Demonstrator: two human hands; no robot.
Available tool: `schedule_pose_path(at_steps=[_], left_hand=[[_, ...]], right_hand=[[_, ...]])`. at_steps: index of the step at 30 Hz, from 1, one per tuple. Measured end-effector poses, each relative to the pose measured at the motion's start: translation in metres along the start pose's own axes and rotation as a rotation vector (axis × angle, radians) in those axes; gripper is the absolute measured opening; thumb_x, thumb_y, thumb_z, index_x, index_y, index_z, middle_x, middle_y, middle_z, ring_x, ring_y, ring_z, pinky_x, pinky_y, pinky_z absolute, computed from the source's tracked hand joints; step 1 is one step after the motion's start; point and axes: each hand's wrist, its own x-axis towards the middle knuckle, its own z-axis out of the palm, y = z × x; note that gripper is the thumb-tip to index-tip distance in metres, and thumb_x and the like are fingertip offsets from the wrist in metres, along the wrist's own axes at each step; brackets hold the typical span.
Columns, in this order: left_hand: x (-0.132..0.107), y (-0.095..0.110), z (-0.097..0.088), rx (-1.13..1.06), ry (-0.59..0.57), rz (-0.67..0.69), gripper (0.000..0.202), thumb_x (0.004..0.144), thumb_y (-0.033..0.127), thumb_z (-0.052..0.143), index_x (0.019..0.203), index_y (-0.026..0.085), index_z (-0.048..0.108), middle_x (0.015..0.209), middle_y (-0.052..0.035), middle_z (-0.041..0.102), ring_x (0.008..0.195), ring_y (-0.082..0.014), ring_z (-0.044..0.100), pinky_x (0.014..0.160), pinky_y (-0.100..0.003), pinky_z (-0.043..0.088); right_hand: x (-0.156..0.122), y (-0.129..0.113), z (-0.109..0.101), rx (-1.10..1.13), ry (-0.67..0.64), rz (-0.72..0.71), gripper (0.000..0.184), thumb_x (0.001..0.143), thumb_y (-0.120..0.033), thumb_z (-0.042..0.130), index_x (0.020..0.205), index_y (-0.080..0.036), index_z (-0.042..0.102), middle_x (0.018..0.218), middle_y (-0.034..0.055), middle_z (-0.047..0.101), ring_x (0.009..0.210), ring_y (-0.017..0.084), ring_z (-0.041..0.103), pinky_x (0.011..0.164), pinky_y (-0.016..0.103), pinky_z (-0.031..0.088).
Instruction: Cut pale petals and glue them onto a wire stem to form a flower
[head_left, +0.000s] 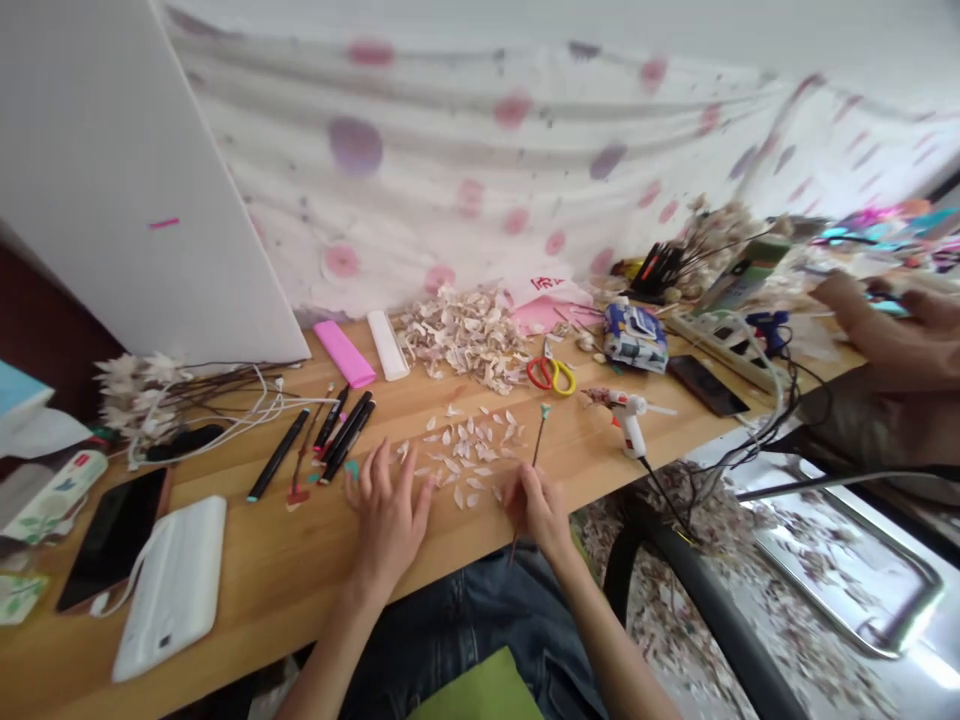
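Note:
My left hand [388,510] lies flat on the wooden table [285,570], fingers spread, beside scattered pale petals [469,455]. My right hand [538,505] pinches a thin dark stem [534,460] with a small teal tip, held upright-tilted just right of the petals. A larger heap of pale petals [466,338] sits further back. Black marker pens [341,430] lie left of my left hand.
Red and yellow scissors [550,374], a white glue gun [628,420], a dark phone [706,384] and a power strip [731,350] lie to the right. A white power bank [174,585] and another phone [112,540] lie at left. Another person's hands [892,320] work at far right.

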Motion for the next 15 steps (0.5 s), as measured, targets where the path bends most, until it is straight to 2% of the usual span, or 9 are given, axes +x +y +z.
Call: schedule_pose_path(at_steps=[2,3,6,9,11,13,15], left_hand=[[0.004,0.017,-0.012,-0.254,0.017,-0.033,0.034,0.098,0.032,0.052,0.126,0.02,0.069,0.138,-0.018,0.062,0.133,-0.0339,0.051,0.113,-0.063,0.033],[0.007,0.028,-0.019,-0.416,-0.019,-0.061,0.032,0.099,0.034,0.05,0.12,0.021,0.071,0.131,-0.014,0.068,0.129,-0.0303,0.056,0.113,-0.057,0.037],[0.014,0.067,-0.037,-0.857,-0.28,-0.202,0.034,0.096,0.041,0.054,0.111,0.02,0.074,0.115,-0.0109,0.077,0.115,-0.0266,0.069,0.101,-0.04,0.052],[0.018,0.089,-0.044,-1.024,-0.344,-0.308,0.033,0.091,0.045,0.059,0.097,0.018,0.078,0.099,-0.01,0.08,0.098,-0.0267,0.074,0.09,-0.035,0.056],[0.017,0.09,-0.043,-1.09,-0.335,-0.39,0.036,0.089,0.049,0.061,0.092,0.017,0.077,0.089,-0.0089,0.081,0.087,-0.026,0.075,0.083,-0.034,0.057],[0.015,0.081,-0.041,-1.13,-0.284,-0.461,0.039,0.087,0.053,0.063,0.087,0.017,0.077,0.084,-0.0078,0.08,0.088,-0.0257,0.074,0.086,-0.034,0.055],[0.013,0.07,-0.039,-1.143,-0.205,-0.512,0.04,0.084,0.057,0.067,0.079,0.018,0.076,0.082,-0.007,0.079,0.095,-0.0259,0.072,0.094,-0.034,0.052]], right_hand=[[-0.004,-0.015,0.004,-0.016,-0.05,-0.033,0.07,0.106,-0.056,0.033,0.048,-0.021,0.051,0.048,0.0009,0.055,0.049,0.016,0.053,0.054,0.028,0.044],[-0.007,-0.024,0.007,-0.022,-0.085,-0.053,0.069,0.106,-0.055,0.033,0.047,-0.022,0.049,0.047,0.0001,0.053,0.047,0.015,0.052,0.053,0.027,0.043],[-0.016,-0.051,0.016,-0.035,-0.179,-0.098,0.063,0.105,-0.048,0.038,0.049,-0.021,0.049,0.048,-0.0003,0.054,0.046,0.014,0.051,0.051,0.026,0.041],[-0.02,-0.066,0.012,-0.035,-0.242,-0.108,0.052,0.099,-0.046,0.052,0.055,-0.02,0.057,0.056,0.0019,0.063,0.05,0.015,0.057,0.053,0.025,0.045],[-0.019,-0.065,-0.006,-0.021,-0.274,-0.088,0.039,0.091,-0.047,0.068,0.063,-0.02,0.067,0.063,0.0027,0.071,0.058,0.018,0.067,0.058,0.025,0.052],[-0.015,-0.054,-0.037,-0.006,-0.249,-0.04,0.03,0.084,-0.051,0.075,0.078,-0.021,0.075,0.069,0.0031,0.077,0.065,0.021,0.074,0.062,0.027,0.058],[-0.01,-0.035,-0.078,-0.003,-0.07,0.039,0.044,0.097,-0.059,0.053,0.104,-0.02,0.074,0.074,0.0068,0.079,0.064,0.023,0.077,0.063,0.033,0.062]])
